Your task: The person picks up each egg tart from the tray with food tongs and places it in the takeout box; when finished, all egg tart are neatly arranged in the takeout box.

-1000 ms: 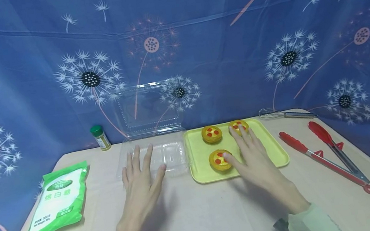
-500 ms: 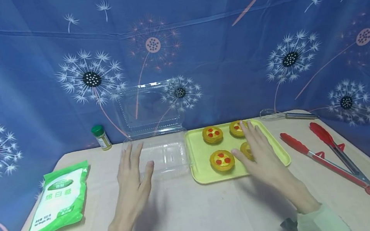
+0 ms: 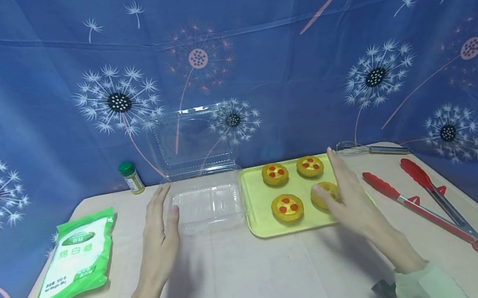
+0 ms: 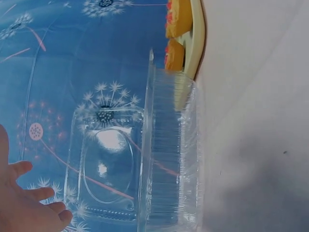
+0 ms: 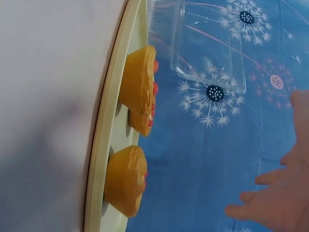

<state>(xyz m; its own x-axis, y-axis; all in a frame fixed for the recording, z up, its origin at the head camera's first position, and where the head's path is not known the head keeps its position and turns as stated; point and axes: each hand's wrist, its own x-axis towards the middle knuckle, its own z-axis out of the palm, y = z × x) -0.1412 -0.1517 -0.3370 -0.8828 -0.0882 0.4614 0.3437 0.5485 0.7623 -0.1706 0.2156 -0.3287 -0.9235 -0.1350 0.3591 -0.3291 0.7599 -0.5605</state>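
Note:
My left hand (image 3: 158,245) hovers with straight fingers at the left side of a clear plastic clamshell box (image 3: 205,203), whose lid (image 3: 192,137) stands raised at the back. Nothing is in that hand. Above the right part of a yellow tray (image 3: 258,227) hangs my right hand (image 3: 356,199), fingers extended and holding nothing. Several egg tarts with red bits on top lie on the tray; the front left tart (image 3: 287,207) is fully seen. The front right tart (image 3: 324,194) is partly hidden behind the right thumb. In the left wrist view, the box (image 4: 164,159) looks unfilled.
A green and white bag of sugar (image 3: 74,261) lies at the left. Behind it stands a green-capped shaker bottle (image 3: 131,178). Red-tipped tongs (image 3: 433,209) rest spread on the right, with a whisk (image 3: 370,148) farther back. A blue patterned cloth (image 3: 282,62) hangs behind the table.
Both hands have moved apart, the left one leftward and the right one rightward, turning more edge-on. More of the tarts and the box shows. The objects have stayed in place.

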